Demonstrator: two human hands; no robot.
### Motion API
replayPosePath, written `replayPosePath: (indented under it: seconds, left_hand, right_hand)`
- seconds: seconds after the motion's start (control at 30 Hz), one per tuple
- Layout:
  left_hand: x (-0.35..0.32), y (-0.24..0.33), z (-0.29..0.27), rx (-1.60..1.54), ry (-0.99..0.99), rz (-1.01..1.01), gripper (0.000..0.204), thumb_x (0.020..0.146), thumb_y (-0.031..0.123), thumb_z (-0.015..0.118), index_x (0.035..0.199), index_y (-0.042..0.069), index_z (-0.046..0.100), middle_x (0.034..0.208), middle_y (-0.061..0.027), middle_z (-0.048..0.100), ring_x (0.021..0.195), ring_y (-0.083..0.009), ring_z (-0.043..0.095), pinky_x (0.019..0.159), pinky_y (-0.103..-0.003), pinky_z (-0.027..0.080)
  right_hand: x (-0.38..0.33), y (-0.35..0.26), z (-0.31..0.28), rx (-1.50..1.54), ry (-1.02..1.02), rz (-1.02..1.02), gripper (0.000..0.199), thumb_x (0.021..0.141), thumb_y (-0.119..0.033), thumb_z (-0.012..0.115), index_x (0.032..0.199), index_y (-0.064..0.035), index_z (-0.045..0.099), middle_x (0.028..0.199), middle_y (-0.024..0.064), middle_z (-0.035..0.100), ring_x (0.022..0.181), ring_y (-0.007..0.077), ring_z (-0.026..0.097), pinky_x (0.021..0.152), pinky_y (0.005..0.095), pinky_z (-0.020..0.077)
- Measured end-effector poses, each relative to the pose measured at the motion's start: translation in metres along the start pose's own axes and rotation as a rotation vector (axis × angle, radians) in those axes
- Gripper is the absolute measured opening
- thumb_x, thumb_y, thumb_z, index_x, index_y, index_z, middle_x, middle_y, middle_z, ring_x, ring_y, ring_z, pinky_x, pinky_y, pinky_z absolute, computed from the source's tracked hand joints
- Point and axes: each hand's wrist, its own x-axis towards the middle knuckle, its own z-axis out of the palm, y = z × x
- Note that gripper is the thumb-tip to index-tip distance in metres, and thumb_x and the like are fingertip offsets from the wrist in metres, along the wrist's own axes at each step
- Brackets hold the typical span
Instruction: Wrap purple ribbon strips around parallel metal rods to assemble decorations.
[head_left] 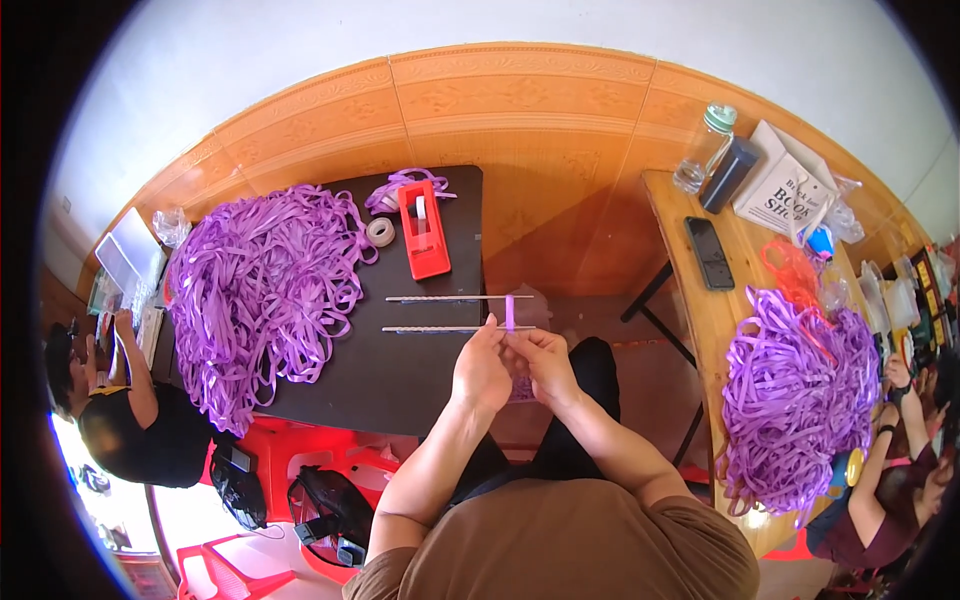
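Two thin twisted metal rods (430,329) lie parallel on the dark table, their right ends jutting past its edge. A short band of purple ribbon (510,312) spans the rods near those ends. My left hand (482,368) is closed, its fingertips at the nearer rod beside the ribbon. Just to its right, my right hand (541,362) pinches the ribbon at the same rod. Whether the left fingertips also grip ribbon is too small to make out. Both hands are past the table's right edge, above my lap.
A big heap of purple ribbon (270,300) covers the left of the dark table (400,385). A red tape dispenser (427,250) and a tape roll (380,233) stand behind the rods. The wooden table (690,260) at right holds a phone (709,254), bottles and more ribbon. People sit at both sides.
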Motion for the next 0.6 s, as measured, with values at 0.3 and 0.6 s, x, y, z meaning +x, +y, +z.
replayPosePath:
  seconds: [0.3,0.6]
  left_hand:
    - [-0.011,0.017,-0.008,-0.128,-0.224,-0.192,0.075,0.095,0.051,0.038,0.140,-0.008,0.021,0.142,-0.0211,0.031,0.133,-0.0328,0.028,0.111,-0.043,0.018]
    - [-0.012,0.018,-0.013,-0.155,-0.279,-0.190,0.088,0.092,0.058,0.038,0.143,-0.007,0.008,0.143,-0.0236,0.028,0.132,-0.0356,0.029,0.109,-0.044,0.022]
  right_hand:
    - [-0.002,-0.027,-0.029,-0.057,0.223,-0.239,0.011,0.086,-0.013,0.063,0.086,-0.0025,0.066,0.072,0.0038,0.064,0.057,0.0068,0.055,0.052,0.0178,0.0411]
    - [0.074,-0.079,0.058,-0.466,-0.168,-0.249,0.018,0.087,-0.020,0.066,0.095,-0.0032,0.066,0.084,-0.0010,0.064,0.074,0.0058,0.056,0.062,0.0188,0.0404]
